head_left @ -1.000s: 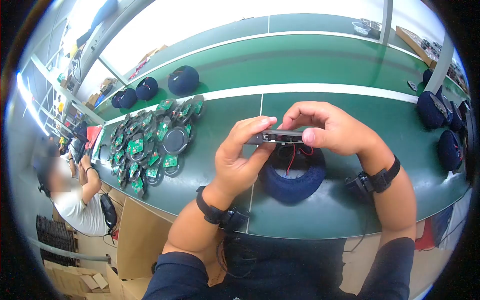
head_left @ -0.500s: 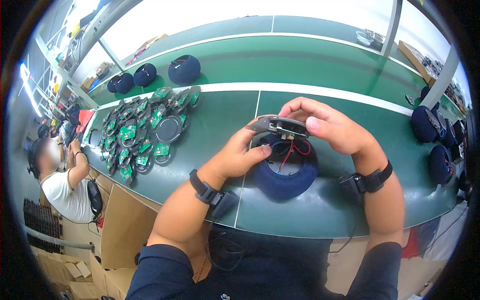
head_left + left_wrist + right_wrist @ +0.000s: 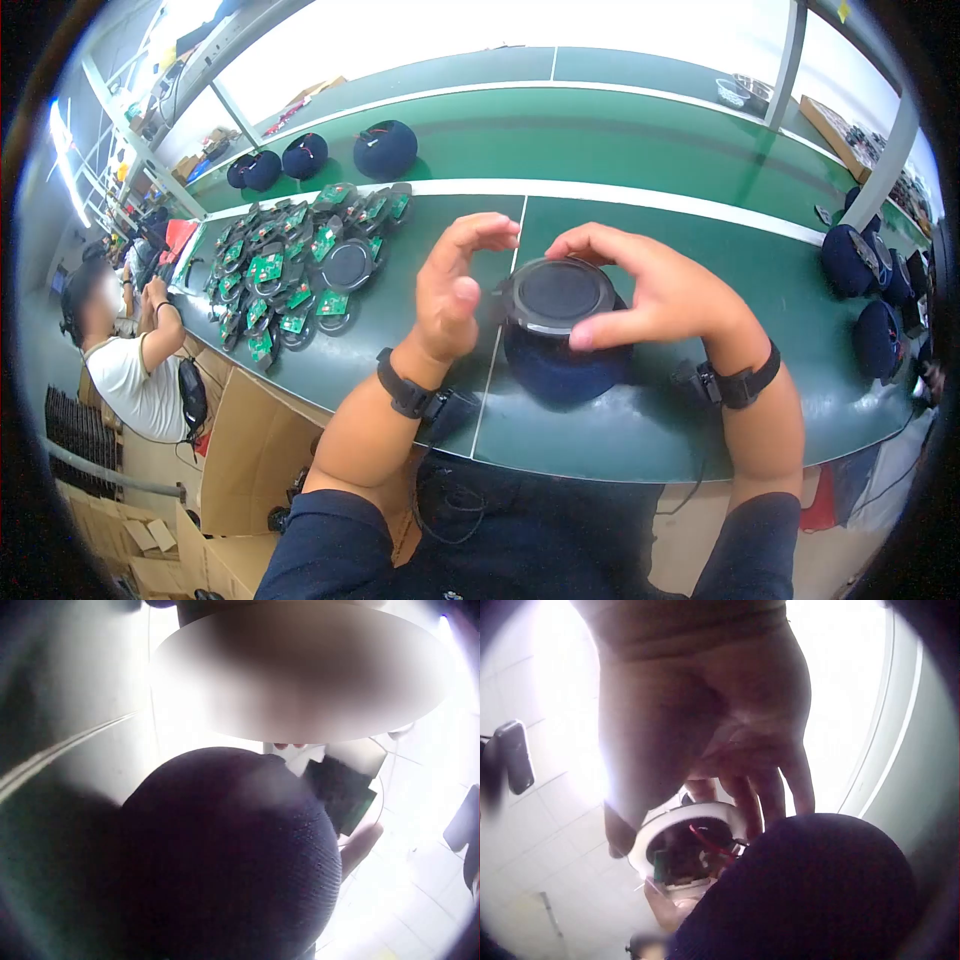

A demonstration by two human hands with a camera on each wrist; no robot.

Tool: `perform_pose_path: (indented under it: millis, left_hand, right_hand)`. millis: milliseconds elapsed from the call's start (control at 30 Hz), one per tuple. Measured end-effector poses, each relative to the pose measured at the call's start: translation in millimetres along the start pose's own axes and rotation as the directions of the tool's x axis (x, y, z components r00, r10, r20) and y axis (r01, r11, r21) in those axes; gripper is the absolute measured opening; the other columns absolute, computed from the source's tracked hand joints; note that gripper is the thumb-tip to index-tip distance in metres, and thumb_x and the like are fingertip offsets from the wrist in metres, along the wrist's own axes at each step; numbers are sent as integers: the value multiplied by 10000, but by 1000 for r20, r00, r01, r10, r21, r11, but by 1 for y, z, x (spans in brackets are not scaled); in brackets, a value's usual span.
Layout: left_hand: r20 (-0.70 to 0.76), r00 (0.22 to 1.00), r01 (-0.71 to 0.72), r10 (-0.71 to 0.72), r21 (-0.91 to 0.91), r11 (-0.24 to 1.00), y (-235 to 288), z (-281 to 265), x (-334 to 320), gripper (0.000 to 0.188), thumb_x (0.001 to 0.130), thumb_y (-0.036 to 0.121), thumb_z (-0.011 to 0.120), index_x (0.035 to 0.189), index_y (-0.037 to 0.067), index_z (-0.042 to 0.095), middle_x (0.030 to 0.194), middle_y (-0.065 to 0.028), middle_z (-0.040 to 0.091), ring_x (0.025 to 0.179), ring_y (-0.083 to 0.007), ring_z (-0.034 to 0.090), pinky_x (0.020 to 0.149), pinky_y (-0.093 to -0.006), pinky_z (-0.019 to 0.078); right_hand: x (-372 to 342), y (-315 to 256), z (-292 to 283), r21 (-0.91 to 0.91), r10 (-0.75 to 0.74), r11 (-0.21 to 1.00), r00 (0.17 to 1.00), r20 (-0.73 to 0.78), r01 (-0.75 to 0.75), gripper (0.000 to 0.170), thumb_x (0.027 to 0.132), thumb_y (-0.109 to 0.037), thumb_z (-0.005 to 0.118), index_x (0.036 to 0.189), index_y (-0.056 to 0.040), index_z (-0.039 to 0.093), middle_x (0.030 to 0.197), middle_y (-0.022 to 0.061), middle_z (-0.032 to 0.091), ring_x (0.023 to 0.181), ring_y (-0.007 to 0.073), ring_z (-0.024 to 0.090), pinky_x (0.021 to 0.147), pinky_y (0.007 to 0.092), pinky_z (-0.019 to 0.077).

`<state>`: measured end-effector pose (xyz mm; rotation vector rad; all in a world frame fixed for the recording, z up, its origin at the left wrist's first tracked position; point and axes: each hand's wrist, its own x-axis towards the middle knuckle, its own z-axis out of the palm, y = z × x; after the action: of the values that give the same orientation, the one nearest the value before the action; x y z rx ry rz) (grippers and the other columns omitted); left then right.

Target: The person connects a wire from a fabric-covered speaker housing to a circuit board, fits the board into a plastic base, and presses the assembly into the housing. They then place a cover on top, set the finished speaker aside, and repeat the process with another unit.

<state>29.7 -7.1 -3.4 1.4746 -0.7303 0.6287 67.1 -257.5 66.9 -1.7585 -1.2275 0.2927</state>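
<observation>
Centrally in the head view, the right hand (image 3: 665,295) is gripping a round black disc (image 3: 560,290), thumb on its near edge, flat face upward, above a navy ball (image 3: 565,375). The left hand (image 3: 447,300) is hovering apart, fingers loosely bent, just beside the disc's left edge, holding nothing.
</observation>
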Motion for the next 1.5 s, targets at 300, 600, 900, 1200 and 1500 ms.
perform_pose_path:
  millis: [300, 600, 900, 1200, 1500]
  left_hand:
    - [248, 969, -87, -20, 412, 907, 28, 9, 7, 243, 849, 147, 669, 1057, 32, 717, 1088, -141, 664, 993, -283, 636, 914, -382, 499]
    - [385, 921, -295, -54, 783, 548, 72, 44, 14, 190, 762, 112, 716, 938, 43, 692, 828, -92, 549, 754, -282, 559, 673, -412, 468]
    - [396, 908, -330, -135, 876, 350, 72, 69, 12, 187, 739, 125, 634, 872, -2, 603, 841, -105, 562, 755, -255, 605, 662, -354, 504]
    - [381, 882, -237, -278, 867, 438, 57, 64, 23, 256, 747, 141, 664, 918, -35, 590, 890, -162, 563, 837, -311, 601, 755, -389, 512]
    - [368, 874, -201, -317, 868, 454, 36, 64, 25, 207, 833, 167, 581, 922, -19, 604, 886, -158, 585, 836, -316, 604, 742, -414, 509]
  right_hand:
    - [-5, -30, 12, -508, -59, 861, 997, -43, 29, 904, 640, -413, 898, 1300, 62, 503, 1173, 241, 586, 1034, 416, 624, 888, 438, 526]
    - [-8, -42, 29, -644, -8, 764, 996, -83, -48, 858, 613, -357, 901, 1256, 81, 540, 1109, 220, 577, 1005, 397, 610, 869, 441, 525]
    - [-4, -40, 30, -662, 73, 735, 987, -141, -149, 704, 587, -383, 881, 1101, 25, 624, 1022, 180, 607, 991, 360, 588, 853, 434, 498]
    - [2, -45, 26, -588, 209, 767, 967, -146, -255, 688, 541, -451, 907, 989, -3, 639, 980, 181, 602, 954, 367, 581, 828, 439, 481]
    - [4, -42, 26, -477, 331, 802, 932, -145, -359, 943, 469, -458, 947, 1204, 33, 617, 1380, 285, 535, 1293, 421, 507, 1098, 440, 418]
